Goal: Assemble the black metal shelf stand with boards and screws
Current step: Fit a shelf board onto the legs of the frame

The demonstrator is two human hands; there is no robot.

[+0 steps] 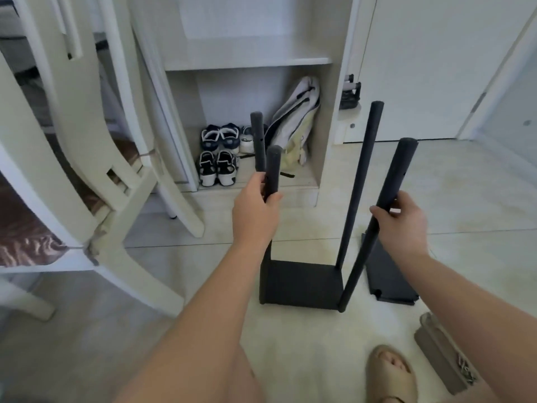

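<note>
Black metal stand [302,282] standing on tiled floor [203,257], four posts pointing up. Left hand [255,216] gripping near-left post [273,173], right hand [402,225] gripping near-right post [389,193]. Second black board [389,274] lying just right.

Black metal shelf stand [302,282], centre: matt coat, faintly grainy. Its four round black posts [360,181] have the same dull finish, end caps smooth.
Loose flat black board [386,274], 4 o'clock: matt, smooth face.
Pale tiled floor [290,344]: smooth, soft sheen, cloudy mottling.
Cream painted wooden chair [84,123], 10 o'clock: satin paint, chipped and rough at the seat joint.
Brown seat cushion cloth [26,237], 9 o'clock: glossy, satin-like, wrinkled.
Off-white cloth bag [293,126], 12 o'clock: matt woven fabric, creased.
Beige moulded slipper [389,373], 5 o'clock: matt, foam- or rubber-like.
Pale cabinet shelf [250,64], 12 o'clock: smooth, matt, laminate look.
</note>
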